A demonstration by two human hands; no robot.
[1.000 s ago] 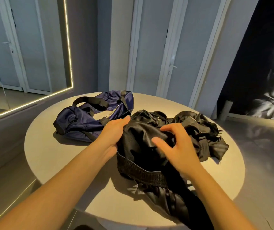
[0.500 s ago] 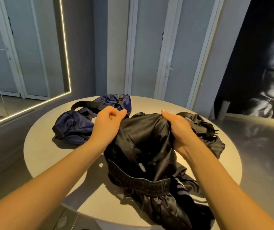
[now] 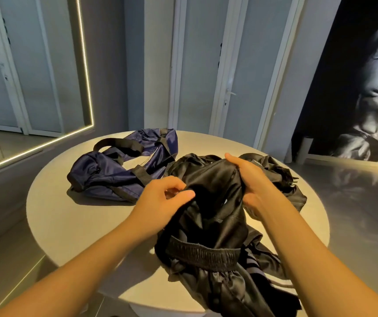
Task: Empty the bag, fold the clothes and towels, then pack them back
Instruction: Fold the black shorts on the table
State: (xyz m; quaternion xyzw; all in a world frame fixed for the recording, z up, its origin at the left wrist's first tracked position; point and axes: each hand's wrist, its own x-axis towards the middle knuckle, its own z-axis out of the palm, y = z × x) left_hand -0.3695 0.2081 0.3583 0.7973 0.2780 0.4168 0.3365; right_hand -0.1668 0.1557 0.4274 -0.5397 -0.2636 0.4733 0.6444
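A shiny black garment with an elastic waistband lies bunched on the round table, its lower part hanging over the near edge. My right hand grips its raised upper edge. My left hand pinches a fold of the same cloth at its left side. The navy blue bag with black straps lies collapsed at the back left of the table, apart from my hands. More black fabric is heaped behind my right hand.
A mirror with a lit frame covers the left wall. White doors stand behind the table. A dark wall picture fills the right side. Grey floor surrounds the table.
My left hand has dropped lower and taken a new pinch on the cloth's left side. My right hand keeps the raised edge. The garment has been drawn a little nearer.
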